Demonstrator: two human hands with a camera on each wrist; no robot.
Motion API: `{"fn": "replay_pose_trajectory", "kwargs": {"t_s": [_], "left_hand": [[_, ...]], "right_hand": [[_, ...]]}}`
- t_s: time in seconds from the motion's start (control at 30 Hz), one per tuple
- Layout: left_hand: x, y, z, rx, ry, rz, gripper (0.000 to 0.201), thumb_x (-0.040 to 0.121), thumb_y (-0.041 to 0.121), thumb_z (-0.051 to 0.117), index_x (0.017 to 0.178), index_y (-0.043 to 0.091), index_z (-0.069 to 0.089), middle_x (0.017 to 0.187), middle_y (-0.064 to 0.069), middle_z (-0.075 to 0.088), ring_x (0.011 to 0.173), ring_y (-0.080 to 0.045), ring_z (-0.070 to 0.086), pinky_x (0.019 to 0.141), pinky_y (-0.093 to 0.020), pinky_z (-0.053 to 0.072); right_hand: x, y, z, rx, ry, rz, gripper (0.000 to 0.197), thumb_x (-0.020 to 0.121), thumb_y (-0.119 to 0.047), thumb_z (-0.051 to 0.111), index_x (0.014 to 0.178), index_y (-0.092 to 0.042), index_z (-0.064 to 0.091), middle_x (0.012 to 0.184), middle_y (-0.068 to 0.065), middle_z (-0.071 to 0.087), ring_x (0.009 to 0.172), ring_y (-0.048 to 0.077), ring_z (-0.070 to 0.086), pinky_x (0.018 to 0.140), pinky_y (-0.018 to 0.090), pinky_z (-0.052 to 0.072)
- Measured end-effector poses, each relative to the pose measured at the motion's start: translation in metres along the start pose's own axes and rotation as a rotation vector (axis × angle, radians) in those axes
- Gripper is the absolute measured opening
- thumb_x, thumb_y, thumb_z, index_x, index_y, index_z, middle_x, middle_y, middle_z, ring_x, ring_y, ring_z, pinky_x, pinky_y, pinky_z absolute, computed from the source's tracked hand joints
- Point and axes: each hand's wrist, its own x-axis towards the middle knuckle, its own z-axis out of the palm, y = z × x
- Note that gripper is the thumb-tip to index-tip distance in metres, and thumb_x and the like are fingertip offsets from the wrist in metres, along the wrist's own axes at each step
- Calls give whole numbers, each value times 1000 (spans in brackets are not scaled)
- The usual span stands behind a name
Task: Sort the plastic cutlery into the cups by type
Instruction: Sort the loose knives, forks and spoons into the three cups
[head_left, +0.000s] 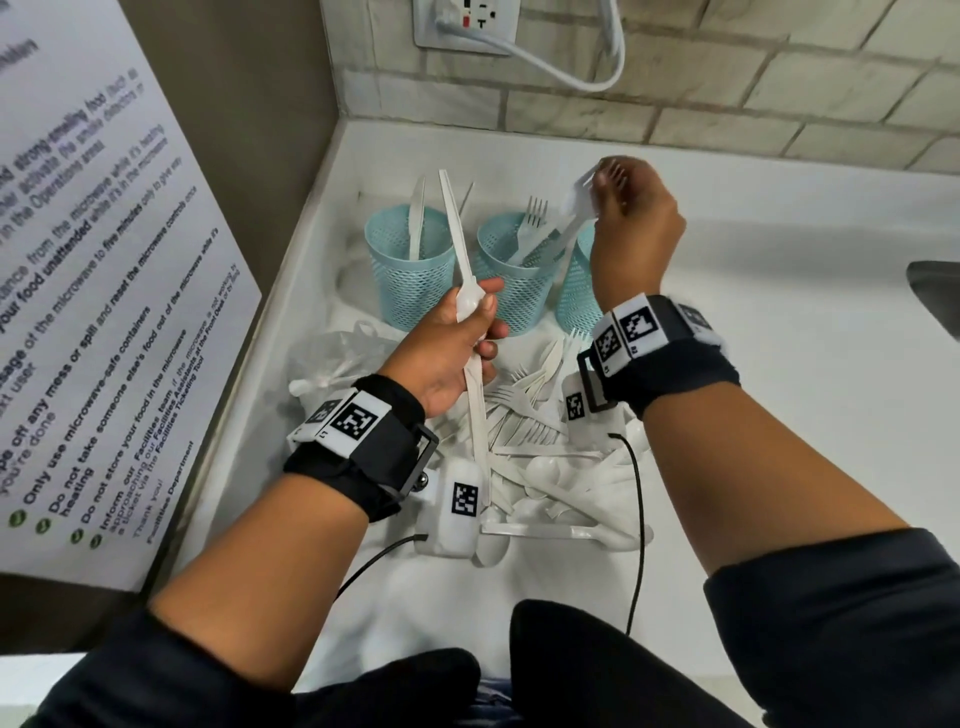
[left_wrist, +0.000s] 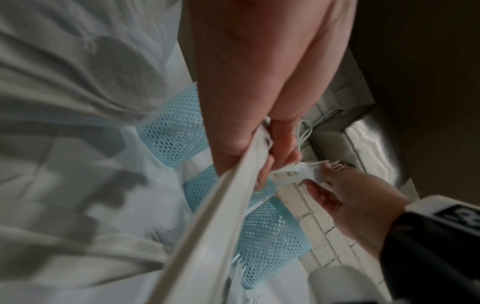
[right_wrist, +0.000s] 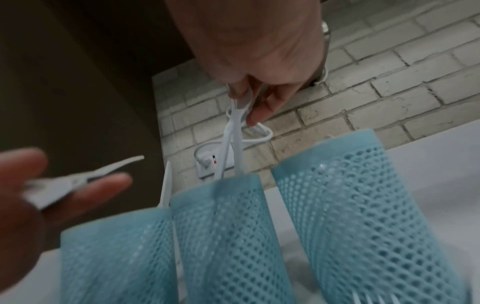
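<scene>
Three blue mesh cups stand in a row on the white counter: the left cup (head_left: 408, 270) with a knife, the middle cup (head_left: 511, 283) with forks, and the right cup (head_left: 574, 296), half hidden behind my right wrist. My right hand (head_left: 631, 218) pinches white forks (head_left: 576, 208) by the tine end above the middle cup (right_wrist: 221, 226), and their handles (right_wrist: 237, 133) reach down into it. In front of the left cup my left hand (head_left: 457, 343) grips a long white knife (head_left: 457, 234), blade up, with a spoon bowl under the thumb.
A loose pile of white forks, spoons and knives (head_left: 545, 457) lies on the counter between my wrists. A crumpled clear bag (head_left: 337, 353) sits left of it. A poster wall stands at the left, a brick wall with outlet and cord (head_left: 467, 26) behind, and a sink edge (head_left: 935, 291) at the right.
</scene>
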Motion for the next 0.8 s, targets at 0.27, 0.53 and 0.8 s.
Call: {"fn": "replay_pose_trajectory", "kwargs": {"t_s": [0.27, 0.53, 0.8], "left_hand": [[-1, 0, 1, -13, -40, 4, 24, 98, 33, 39, 120, 32, 49, 67, 5, 38, 43, 0, 31, 47, -14, 31], [-1, 1, 3, 7, -34, 5, 30, 98, 39, 35, 119, 26, 53, 65, 6, 36, 44, -2, 30, 48, -16, 29], [-3, 4, 0, 31, -61, 45, 34, 97, 45, 34, 106, 25, 60, 61, 7, 34, 44, -2, 27, 47, -18, 28]], "right_hand": [[-12, 11, 8, -26, -283, 19, 37, 91, -20, 59, 127, -11, 57, 113, 12, 67, 103, 20, 62, 96, 27, 45], [-9, -12, 13, -343, -152, -702, 56, 71, 4, 55, 115, -29, 66, 137, 9, 52, 115, 40, 47, 83, 43, 36], [-17, -16, 12, -397, -376, -787, 25, 76, -22, 58, 93, -30, 75, 124, 0, 63, 116, 42, 50, 84, 48, 35]]}}
